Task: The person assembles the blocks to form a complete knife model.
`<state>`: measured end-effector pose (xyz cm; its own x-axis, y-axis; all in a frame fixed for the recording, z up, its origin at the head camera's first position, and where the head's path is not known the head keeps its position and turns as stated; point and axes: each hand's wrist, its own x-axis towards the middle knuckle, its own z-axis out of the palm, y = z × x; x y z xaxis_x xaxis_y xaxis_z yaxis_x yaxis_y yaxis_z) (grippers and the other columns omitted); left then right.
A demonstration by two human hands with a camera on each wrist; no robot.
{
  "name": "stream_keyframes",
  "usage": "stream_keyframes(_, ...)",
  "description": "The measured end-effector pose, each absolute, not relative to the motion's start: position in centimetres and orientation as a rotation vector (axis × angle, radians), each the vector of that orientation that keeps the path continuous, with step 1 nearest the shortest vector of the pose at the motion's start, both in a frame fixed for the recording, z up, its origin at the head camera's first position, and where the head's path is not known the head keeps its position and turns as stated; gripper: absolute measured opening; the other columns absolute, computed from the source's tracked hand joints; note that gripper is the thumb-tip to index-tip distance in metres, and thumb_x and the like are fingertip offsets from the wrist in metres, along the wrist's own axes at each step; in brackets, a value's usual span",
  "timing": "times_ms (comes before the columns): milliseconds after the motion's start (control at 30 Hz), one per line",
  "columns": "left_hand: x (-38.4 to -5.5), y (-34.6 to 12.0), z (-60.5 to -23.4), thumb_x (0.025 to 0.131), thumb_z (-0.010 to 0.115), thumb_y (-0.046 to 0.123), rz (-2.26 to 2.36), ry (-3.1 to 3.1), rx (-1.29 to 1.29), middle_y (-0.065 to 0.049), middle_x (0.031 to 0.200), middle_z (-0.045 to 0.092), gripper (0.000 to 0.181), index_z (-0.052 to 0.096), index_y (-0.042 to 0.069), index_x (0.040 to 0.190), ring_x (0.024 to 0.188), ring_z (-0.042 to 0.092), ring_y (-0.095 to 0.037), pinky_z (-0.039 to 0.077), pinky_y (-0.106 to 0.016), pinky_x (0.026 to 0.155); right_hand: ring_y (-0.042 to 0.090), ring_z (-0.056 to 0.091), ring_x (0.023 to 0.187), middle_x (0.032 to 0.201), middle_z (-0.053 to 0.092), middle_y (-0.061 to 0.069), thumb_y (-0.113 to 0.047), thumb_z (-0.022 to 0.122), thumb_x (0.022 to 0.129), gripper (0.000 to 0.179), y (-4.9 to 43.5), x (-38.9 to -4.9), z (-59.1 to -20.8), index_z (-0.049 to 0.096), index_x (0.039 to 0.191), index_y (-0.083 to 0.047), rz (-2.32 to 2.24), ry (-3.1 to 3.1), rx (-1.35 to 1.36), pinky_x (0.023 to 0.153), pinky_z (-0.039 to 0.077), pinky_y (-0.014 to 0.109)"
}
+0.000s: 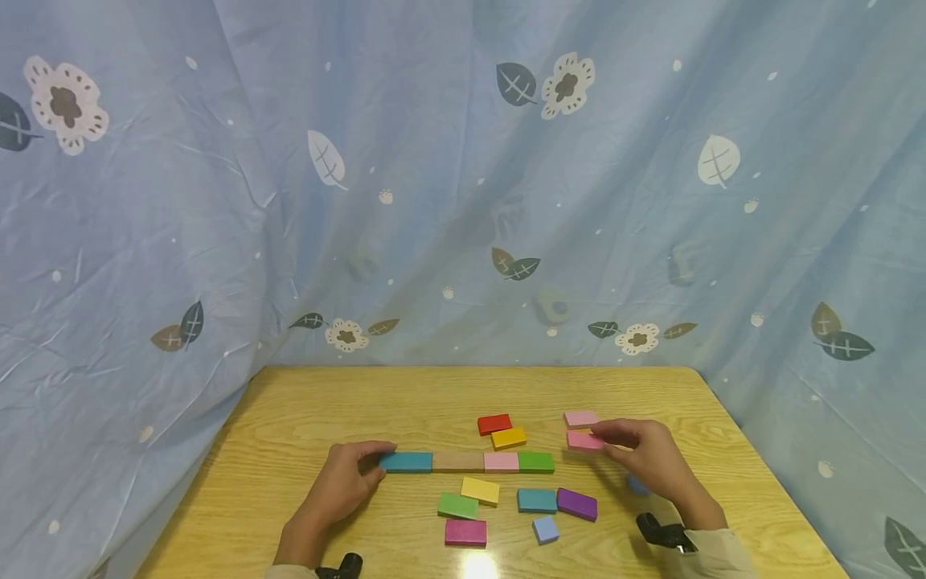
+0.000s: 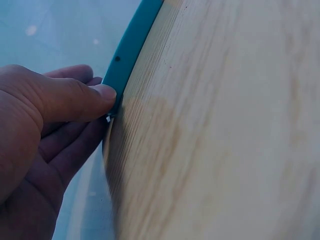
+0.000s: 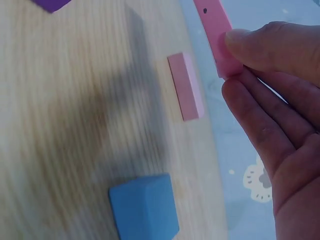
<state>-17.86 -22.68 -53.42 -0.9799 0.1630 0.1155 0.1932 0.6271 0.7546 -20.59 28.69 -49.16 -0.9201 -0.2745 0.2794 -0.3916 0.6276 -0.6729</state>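
The left hand [image 1: 346, 482] pinches the blue rectangular block [image 1: 407, 462] at nine o'clock in the row [image 1: 458, 461]; the right hand [image 1: 649, 456] pinches a bright pink rectangular block [image 1: 583, 441], two o'clock from the row's green rectangular block [image 1: 536, 461]; apparently a carrying step, next wanting level placement.

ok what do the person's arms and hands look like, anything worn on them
The left hand and right hand wear no gloves. A pale beige sleeve covers the right forearm; only a sliver of the left sleeve shows. Small black devices sit at the left wrist and right wrist.
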Motion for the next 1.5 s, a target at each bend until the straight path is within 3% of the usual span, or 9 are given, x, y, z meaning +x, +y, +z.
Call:
stream_keyframes(300,-17.7,-22.8,-53.7,0.092,0.082,-0.006,-1.324,-2.793,-0.307,-0.003,0.129,0.080,0.042,0.082,0.017,0.127,0.133,0.071,-0.033,0.056,-0.055,0.116,0.009,0.081,0.104,0.117,0.083,0.015,0.001,0.086,0.091,0.027,28.4,-20.2,-50.1,0.083,0.118,-0.001,1.325,-2.692,0.554,0.087,0.066,0.019)
stream_keyframes(600,-17.7,-22.8,-53.7,0.092,0.082,-0.006,-1.344,-2.786,-0.316,-0.003,0.131,0.080,0.042,0.081,0.017,0.128,0.133,0.071,-0.034,0.057,-0.053,0.115,0.004,0.078,0.101,0.113,0.084,0.011,-0.003,0.087,0.091,0.026,27.7,-20.2,-51.5,0.083,0.117,-0.003,1.326,-2.736,0.540,0.087,0.066,0.019)
stream_keyframes(867,-17.7,-22.8,-53.6,0.092,0.081,-0.006,-1.350,-2.783,-0.313,-0.003,0.130,0.080,0.043,0.081,0.017,0.128,0.133,0.071,-0.033,0.057,-0.053,0.115,0.016,0.082,0.098,0.110,0.085,0.009,-0.004,0.088,0.090,0.026,27.3,-20.3,-52.3,0.084,0.116,-0.002,1.283,-2.746,0.566,0.083,0.066,0.021)
stream_keyframes(1100,-17.8,-22.7,-53.6,0.092,0.081,-0.007,-1.348,-2.781,-0.315,-0.003,0.129,0.080,0.043,0.082,0.017,0.127,0.133,0.071,-0.033,0.057,-0.054,0.115,0.011,0.081,0.100,0.111,0.084,0.009,-0.001,0.087,0.090,0.026,27.1,-20.4,-52.7,0.084,0.116,-0.005,1.283,-2.779,0.570,0.083,0.067,0.021)
stream_keyframes(1500,-17.8,-22.6,-53.4,0.092,0.082,-0.006,-1.332,-2.791,-0.302,-0.003,0.130,0.080,0.042,0.082,0.017,0.127,0.133,0.071,-0.033,0.057,-0.054,0.115,0.017,0.082,0.103,0.114,0.084,0.010,0.000,0.086,0.090,0.027,26.7,-20.5,-52.7,0.084,0.117,-0.005,1.246,-2.797,0.575,0.085,0.066,0.020)
